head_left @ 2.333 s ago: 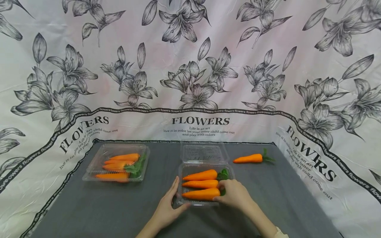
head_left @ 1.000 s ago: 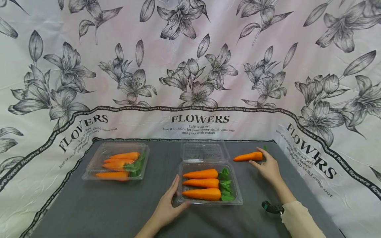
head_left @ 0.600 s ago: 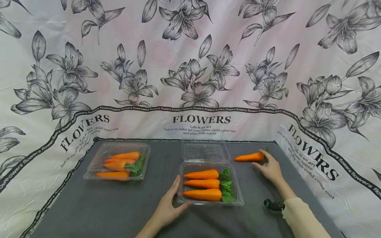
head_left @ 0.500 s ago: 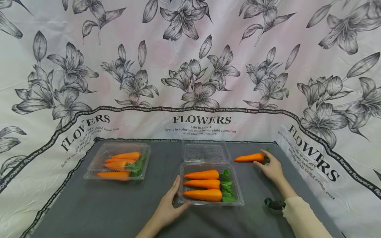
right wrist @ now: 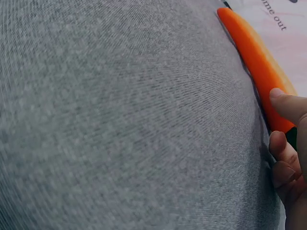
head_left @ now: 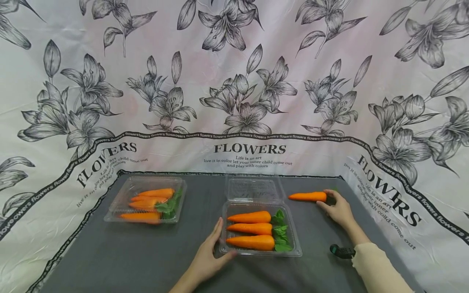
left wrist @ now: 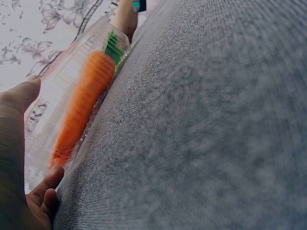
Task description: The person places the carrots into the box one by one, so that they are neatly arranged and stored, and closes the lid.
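Observation:
A loose orange carrot [head_left: 307,197] lies on the grey cloth at the back right. My right hand [head_left: 337,209] pinches its leafy end, hiding most of the greens. In the right wrist view the thumb [right wrist: 287,104] rests on the carrot [right wrist: 256,62], other fingers curled below. A clear plastic clamshell box [head_left: 298,250] stands in the middle with its lid [head_left: 253,189] tipped back. Inside lie three carrots [head_left: 250,243] side by side, green leaves [head_left: 281,232] to the right. My left hand [head_left: 207,260] rests against the box's left side, fingers extended and thumb apart.
At the left stands another clear clamshell box [head_left: 110,215], its lid down over several carrots [head_left: 141,217]. Grey cloth [head_left: 128,260] covers the table. A flower-printed curtain [head_left: 249,122] rises behind it and along both sides. A black wrist device [head_left: 341,251] sits by the right sleeve.
My right hand has left the carrots in the middle box, reached right to the loose carrot and taken hold of its leafy end. The left hand has stayed beside the box.

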A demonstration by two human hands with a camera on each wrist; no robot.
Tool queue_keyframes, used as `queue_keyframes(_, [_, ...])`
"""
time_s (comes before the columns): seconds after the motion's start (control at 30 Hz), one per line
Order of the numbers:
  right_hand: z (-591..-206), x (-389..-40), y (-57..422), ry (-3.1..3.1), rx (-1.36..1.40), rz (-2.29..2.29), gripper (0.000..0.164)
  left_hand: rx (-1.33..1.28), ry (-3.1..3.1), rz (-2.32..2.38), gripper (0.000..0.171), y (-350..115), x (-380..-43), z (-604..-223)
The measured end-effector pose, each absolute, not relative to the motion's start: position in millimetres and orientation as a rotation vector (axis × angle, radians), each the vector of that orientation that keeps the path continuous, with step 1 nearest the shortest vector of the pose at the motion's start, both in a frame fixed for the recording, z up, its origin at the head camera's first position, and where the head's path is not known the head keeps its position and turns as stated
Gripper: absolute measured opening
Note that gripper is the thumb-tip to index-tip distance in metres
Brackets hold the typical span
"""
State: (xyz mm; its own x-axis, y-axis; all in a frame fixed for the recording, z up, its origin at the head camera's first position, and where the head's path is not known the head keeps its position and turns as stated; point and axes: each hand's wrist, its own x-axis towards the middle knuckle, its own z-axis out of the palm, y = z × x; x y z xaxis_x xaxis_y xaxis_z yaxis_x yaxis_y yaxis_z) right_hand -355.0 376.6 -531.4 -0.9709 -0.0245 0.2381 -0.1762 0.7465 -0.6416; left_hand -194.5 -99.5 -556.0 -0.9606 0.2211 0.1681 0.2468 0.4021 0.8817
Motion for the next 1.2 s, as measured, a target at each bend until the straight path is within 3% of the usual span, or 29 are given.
queue_keyframes(0.63, [-528, -333, 375, -2.678, 0.110, 1.111, 0.058, -0.448, -2.591, -1.658, 0.102, -99, -193, -553])
queue_keyframes(1.2, [-481, -277, 286, -2.500, 0.445, 1.334, 0.041, -0.434, -2.596, -1.667, 0.102, -100, -193, -553])
